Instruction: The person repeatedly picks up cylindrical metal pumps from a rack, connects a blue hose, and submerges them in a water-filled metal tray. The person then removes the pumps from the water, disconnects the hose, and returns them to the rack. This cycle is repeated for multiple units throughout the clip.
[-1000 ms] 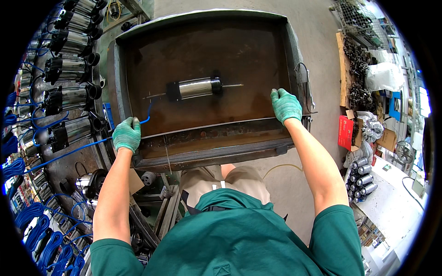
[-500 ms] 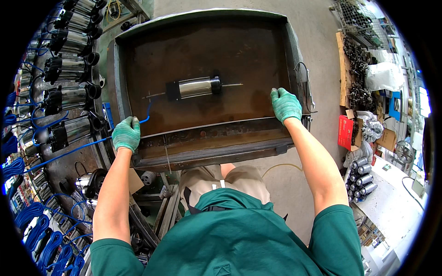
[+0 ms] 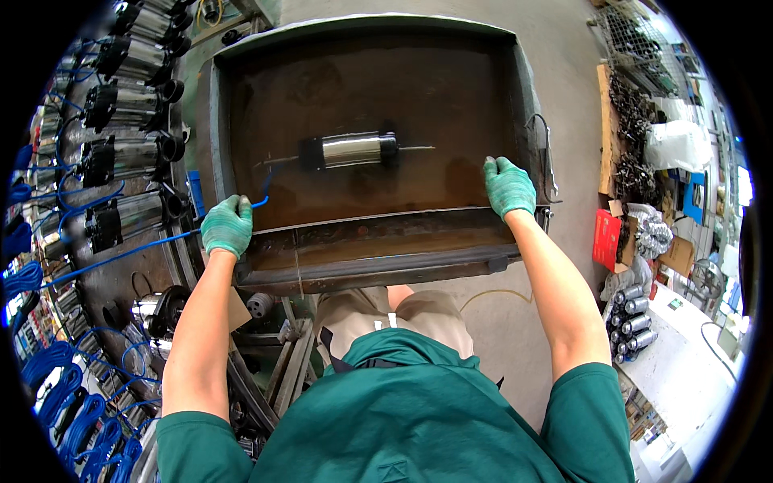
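Note:
My left hand point(image 3: 227, 227), in a green glove, is closed at the near left corner of a dark metal tank point(image 3: 527, 80), thumb up. A blue cable point(image 3: 121, 258) runs to this hand from the left and comes out past the thumb into the tank. My right hand point(image 3: 510, 190), also green-gloved, is closed at the near right corner; what it grips is hidden. Between both hands stretches a thin bright metal edge point(image 3: 370, 219). Inside the tank lies a shiny cylindrical motor point(image 3: 351, 150) with black ends and a thin rod sticking out on each side. Neither hand touches it.
A row of similar motors point(image 3: 129, 157) lines the bench at left, with coiled blue cables point(image 3: 48, 366) below. At right are a wooden-edged bin of dark parts point(image 3: 624, 133), a red box point(image 3: 606, 236) and stacked metal cylinders point(image 3: 634, 322) by a white table point(image 3: 680, 346).
The whole scene has shifted slightly to the right in the picture. Both hands and the motor keep about the same places relative to the tank.

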Demonstrator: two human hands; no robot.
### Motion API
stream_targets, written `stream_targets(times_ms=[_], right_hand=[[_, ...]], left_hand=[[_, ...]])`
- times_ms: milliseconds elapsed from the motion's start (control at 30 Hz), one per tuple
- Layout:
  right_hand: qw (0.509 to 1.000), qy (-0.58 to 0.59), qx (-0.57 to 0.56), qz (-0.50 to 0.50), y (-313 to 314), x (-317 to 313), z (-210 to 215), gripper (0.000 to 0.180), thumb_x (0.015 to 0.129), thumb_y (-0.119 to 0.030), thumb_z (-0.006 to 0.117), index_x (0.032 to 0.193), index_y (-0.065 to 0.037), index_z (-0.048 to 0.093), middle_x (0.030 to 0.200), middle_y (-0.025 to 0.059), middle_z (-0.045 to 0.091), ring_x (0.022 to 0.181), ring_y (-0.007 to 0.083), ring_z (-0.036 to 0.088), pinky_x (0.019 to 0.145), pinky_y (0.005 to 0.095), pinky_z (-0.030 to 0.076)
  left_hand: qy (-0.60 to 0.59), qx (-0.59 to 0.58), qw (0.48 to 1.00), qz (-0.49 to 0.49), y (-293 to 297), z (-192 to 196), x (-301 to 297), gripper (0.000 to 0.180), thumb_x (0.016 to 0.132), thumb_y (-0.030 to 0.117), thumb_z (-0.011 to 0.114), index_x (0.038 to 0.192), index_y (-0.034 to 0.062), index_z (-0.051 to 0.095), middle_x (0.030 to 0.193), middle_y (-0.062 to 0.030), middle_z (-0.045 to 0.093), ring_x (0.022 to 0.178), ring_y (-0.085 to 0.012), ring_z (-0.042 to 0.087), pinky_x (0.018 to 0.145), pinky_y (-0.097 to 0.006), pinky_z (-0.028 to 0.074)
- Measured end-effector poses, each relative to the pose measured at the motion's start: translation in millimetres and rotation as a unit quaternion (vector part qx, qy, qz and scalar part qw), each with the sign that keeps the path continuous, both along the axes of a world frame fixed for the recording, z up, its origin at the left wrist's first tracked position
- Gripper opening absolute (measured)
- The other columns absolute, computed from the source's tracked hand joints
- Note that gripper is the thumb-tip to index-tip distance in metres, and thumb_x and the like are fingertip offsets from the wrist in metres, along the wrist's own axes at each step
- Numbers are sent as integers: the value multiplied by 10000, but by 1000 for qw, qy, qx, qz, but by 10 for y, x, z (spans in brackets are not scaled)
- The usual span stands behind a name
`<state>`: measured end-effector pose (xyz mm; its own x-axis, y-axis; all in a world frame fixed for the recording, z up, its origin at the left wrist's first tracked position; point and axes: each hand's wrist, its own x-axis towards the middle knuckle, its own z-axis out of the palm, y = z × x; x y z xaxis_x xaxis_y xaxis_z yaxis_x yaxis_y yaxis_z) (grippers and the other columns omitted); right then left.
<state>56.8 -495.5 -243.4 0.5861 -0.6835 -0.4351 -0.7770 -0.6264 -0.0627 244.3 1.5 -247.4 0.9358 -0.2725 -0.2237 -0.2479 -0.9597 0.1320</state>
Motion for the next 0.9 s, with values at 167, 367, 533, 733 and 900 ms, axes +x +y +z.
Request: stream_targets(times_ms=[167, 367, 533, 733, 900], right_hand=[[999, -25, -20, 23, -16, -50, -74, 490, 1064, -531, 437, 1093, -130, 718, 1063, 238, 737, 1044, 472, 683, 903, 590, 531], [998, -41, -26, 42, -60, -73, -156, 469, 1060, -516, 462, 1089, -122, 715, 1076, 247, 727, 1042, 490, 667, 886, 589, 524], [997, -45, -33, 61, -75, -93, -187, 472, 1064, -509, 466, 1075, -106, 711, 1075, 262, 720, 1038, 498, 659, 883, 593, 514], [995, -56, -34, 72, -93, -106, -213, 471, 1062, -504, 469, 1062, -96, 706, 1061, 268, 714, 1027, 502, 654, 875, 601, 506], [995, -54, -34, 70, -83, -102, -209, 467, 1062, -500, 470, 1069, -100, 710, 1064, 265, 716, 1030, 498, 655, 877, 596, 509]], left_hand=[[36, 30, 999, 11, -82, 115, 20, 401, 1042, 430, 511, 996, 111, 750, 982, -203, 741, 954, -442, 696, 837, -547, 550], [38, 15, 999, 16, -60, 120, 21, 402, 1047, 426, 509, 967, 106, 738, 980, -183, 749, 955, -430, 698, 852, -534, 554], [73, 26, 997, 28, -78, 186, 32, 398, 1047, 429, 518, 965, 100, 726, 961, -188, 739, 941, -434, 689, 841, -544, 543], [88, 22, 995, 31, -91, 234, 49, 391, 1045, 426, 523, 962, 103, 727, 961, -195, 737, 946, -437, 685, 846, -545, 543], [79, 17, 996, 33, -83, 219, 38, 388, 1043, 425, 529, 959, 101, 727, 954, -195, 737, 940, -438, 685, 843, -542, 544]])
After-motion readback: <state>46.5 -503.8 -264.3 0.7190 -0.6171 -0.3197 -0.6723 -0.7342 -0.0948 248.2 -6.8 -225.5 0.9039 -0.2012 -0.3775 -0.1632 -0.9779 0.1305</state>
